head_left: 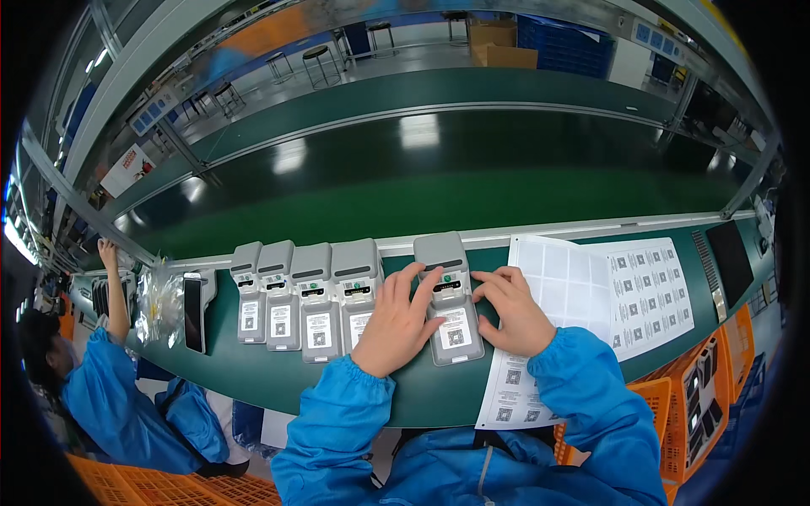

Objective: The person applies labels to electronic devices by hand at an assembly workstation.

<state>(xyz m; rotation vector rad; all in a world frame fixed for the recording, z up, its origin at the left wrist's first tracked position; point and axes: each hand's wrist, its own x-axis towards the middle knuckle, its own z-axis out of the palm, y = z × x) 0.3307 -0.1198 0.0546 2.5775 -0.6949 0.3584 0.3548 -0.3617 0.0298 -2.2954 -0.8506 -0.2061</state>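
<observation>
A grey handheld terminal [440, 248] lies on the green bench, with a white code label [456, 329] on its lower part. My left hand [395, 319] rests at its left side, fingers spread and thumb tip on the label's edge. At the right side, my right hand [516, 314] has its fingers apart and slightly bent, close to the terminal's edge. Neither hand is wrapped around it. To the left stand several like terminals [310, 261] in a row, labelled too; my left hand partly covers the nearest one. Sheets of code labels [650, 291] lie right of my right hand, one partly peeled bare [561, 282].
Left on the bench are a black-screened device [194, 312] and a heap of clear plastic bags [159, 304]. A co-worker in a blue sleeve [105, 379] reaches in there. Orange crates [675, 422] stand at the lower right. A dark flat panel [731, 261] lies at the far right.
</observation>
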